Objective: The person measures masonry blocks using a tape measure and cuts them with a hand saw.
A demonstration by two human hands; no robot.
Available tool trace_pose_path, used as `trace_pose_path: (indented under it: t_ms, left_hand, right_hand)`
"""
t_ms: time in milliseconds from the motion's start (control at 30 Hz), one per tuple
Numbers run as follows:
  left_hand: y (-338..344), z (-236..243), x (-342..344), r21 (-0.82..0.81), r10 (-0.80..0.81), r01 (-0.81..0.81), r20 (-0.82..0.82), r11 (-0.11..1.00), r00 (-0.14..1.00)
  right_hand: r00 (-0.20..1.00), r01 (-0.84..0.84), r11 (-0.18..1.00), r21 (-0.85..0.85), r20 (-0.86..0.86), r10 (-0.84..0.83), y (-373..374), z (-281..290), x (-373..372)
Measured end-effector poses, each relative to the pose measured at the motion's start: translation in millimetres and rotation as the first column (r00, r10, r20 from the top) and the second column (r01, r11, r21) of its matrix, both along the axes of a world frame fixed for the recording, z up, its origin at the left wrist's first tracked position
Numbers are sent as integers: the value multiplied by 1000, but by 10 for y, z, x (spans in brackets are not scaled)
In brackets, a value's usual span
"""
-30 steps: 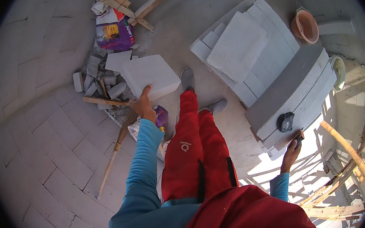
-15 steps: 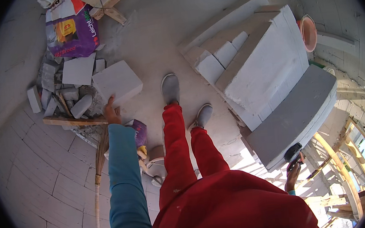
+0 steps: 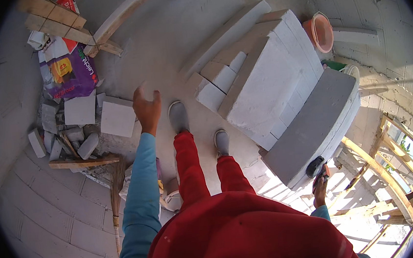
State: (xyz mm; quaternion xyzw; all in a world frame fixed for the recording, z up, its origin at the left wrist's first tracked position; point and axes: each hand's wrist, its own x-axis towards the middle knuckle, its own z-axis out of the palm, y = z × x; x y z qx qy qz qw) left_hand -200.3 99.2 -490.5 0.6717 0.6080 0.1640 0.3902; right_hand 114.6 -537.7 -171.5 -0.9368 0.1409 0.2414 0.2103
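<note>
My left hand (image 3: 148, 108) is held out above the floor with thumb and fingers apart, holding nothing. Just to its left, a pale block (image 3: 118, 118) lies at the edge of a rubble pile, beside another white block (image 3: 80, 110). On the right, my right hand (image 3: 321, 191) is closed around a black and orange hand tool (image 3: 316, 168), whose exact kind I cannot make out. The tool is by the near end of a long grey block (image 3: 309, 125) on the block stack.
Big white blocks (image 3: 261, 80) stand stacked right of my feet, with an orange bucket (image 3: 322, 33) behind. A purple bag (image 3: 71, 74), timber pieces (image 3: 57, 26), broken rubble (image 3: 74, 134) and a straw broom (image 3: 116, 186) are on the left. Wooden framing (image 3: 378, 180) stands lower right.
My left hand has let go of the pale block, which now lies farther left against the pile. The hand has moved up and right of it. My right hand keeps the tool.
</note>
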Motion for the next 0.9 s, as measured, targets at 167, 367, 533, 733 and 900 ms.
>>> trace_pose_path:
  t_ms: [167,367,533,733,900]
  left_hand:
    - [-142,785,2161,-105,-321,345,195,933,927]
    - [-364,1052,3194,-556,-533,472,60,684,844]
    - [-477,944,3095,-559,-326,384,205,735,923]
    - [-581,1383,3165,-576,-269,401,304,712,914]
    - [-889,2176,3112,-457,-251,258,78,851,965]
  right_hand:
    - [991,-103,988,-114,69,111,52,-66,-52]
    - [916,-204,947,-249,294,275,146,-186,-273]
    - [939,-155,964,-215,272,212,511,-51,-200]
    - [943,-154,965,-213,259,208,409,-55,-193]
    - [937,-174,967,-188,272,221,387,-118,-157]
